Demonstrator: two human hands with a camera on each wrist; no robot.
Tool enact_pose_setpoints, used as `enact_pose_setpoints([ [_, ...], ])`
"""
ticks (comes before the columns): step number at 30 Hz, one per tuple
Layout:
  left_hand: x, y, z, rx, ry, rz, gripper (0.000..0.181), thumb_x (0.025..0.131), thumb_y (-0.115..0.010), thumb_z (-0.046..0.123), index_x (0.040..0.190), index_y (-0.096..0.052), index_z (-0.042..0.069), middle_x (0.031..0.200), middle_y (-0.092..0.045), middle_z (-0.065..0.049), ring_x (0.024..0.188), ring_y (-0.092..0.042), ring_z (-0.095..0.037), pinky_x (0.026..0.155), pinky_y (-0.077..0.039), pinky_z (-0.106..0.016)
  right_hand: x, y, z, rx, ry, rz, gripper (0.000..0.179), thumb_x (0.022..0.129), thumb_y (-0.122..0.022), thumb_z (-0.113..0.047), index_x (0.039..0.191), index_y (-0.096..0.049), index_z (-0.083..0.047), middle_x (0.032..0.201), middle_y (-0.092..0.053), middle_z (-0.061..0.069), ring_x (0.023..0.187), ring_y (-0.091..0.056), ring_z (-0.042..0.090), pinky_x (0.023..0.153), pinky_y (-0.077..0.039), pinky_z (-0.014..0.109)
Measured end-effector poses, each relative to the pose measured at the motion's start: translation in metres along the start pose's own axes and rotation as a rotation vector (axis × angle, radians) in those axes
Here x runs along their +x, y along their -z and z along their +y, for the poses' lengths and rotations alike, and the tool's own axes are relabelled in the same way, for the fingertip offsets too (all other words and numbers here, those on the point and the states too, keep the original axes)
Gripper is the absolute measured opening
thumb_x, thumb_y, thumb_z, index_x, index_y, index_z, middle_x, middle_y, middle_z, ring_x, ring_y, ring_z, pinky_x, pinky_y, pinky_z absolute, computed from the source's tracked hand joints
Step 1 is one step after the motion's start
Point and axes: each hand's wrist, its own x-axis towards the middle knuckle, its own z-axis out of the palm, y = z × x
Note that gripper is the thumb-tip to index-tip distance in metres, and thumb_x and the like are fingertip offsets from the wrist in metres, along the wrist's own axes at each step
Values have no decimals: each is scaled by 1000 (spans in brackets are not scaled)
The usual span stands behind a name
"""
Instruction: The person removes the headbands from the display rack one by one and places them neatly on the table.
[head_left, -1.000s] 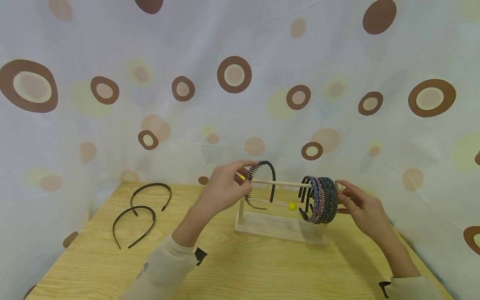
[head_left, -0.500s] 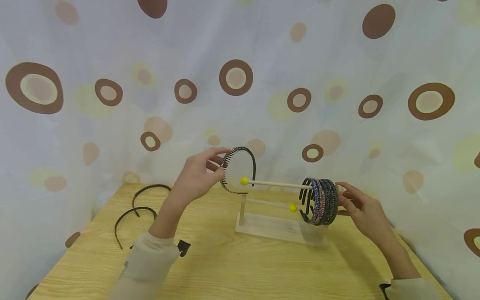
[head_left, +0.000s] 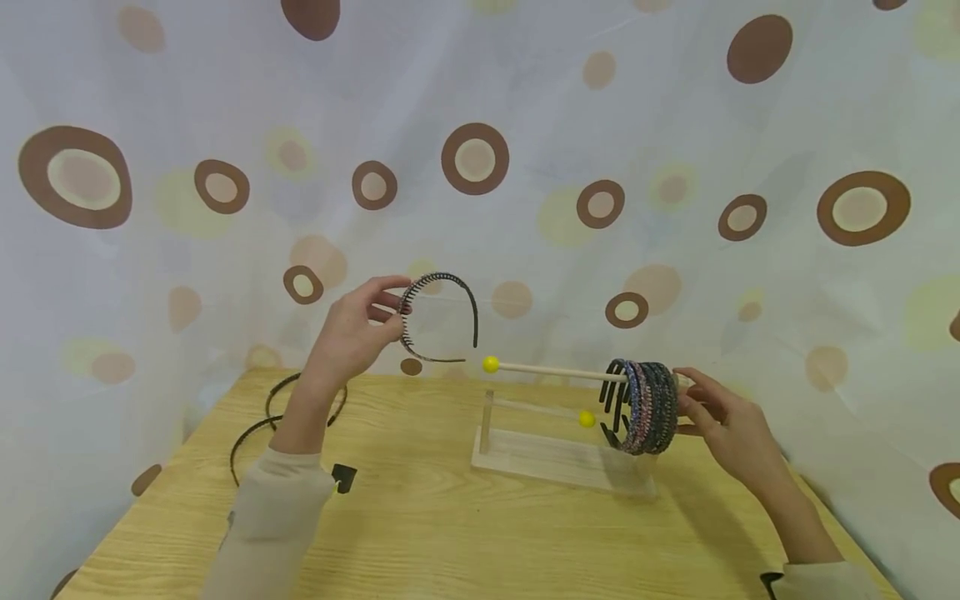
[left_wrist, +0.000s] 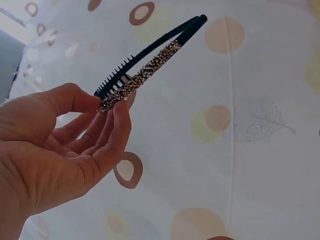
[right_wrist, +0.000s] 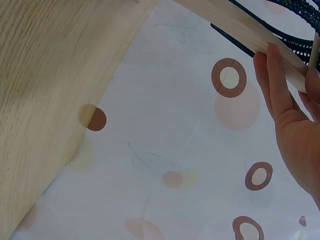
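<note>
My left hand (head_left: 356, 329) pinches a dark toothed headband (head_left: 476, 312) by its glittery side, up in the air left of the rod's yellow ball tip. In the left wrist view the headband's sparkly stones (left_wrist: 150, 67) show between thumb and fingers. A wooden stand (head_left: 555, 458) carries a rod (head_left: 555, 370) with several beaded headbands (head_left: 651, 408) bunched at its right end. There my right hand (head_left: 731, 425) grips the stand's upright post. The right wrist view shows fingers on both sides of that wooden post (right_wrist: 250, 30).
Two dark headbands lie on the wooden table (head_left: 420, 517) at the left, one (head_left: 247, 442) nearer and one (head_left: 281, 385) behind, both partly hidden by the left forearm. A lower rod ends in a yellow ball (head_left: 587, 418). A patterned curtain (head_left: 525, 125) hangs behind.
My left hand has drawn the headband leftward off the upper rod's end and lifted it, so the yellow ball tip now shows. The right hand has stayed at the stand.
</note>
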Motion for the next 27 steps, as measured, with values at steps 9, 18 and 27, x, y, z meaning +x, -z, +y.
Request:
enact_pose_setpoints([
  [9,-2,5,-28,30,-13,3,49,95,-58,2,141,-60,18,113,-69,-4,99,-67,-21,78,-55,-43,-1,0,0,16,-2,4,48,107,-54,-13,154,-47,-16,118,-65,24,85,-74,18,69,-59,26],
  [18,-1,23,-82,-28,48,-79,48,97,-57,-1,143,-59,13,121,-64,-15,101,-68,-26,82,-59,-40,0,-2,1,-23,18,6,48,107,-55,-12,154,-47,-17,118,-66,24,84,-72,7,66,-58,27],
  [27,11,31,-130,60,162,-152,50,95,-57,-6,143,-60,7,130,-60,-21,103,-68,-32,81,-59,-41,1,0,2,-65,6,15,48,107,-56,-13,154,-48,-20,116,-68,20,86,-69,3,61,-52,27],
])
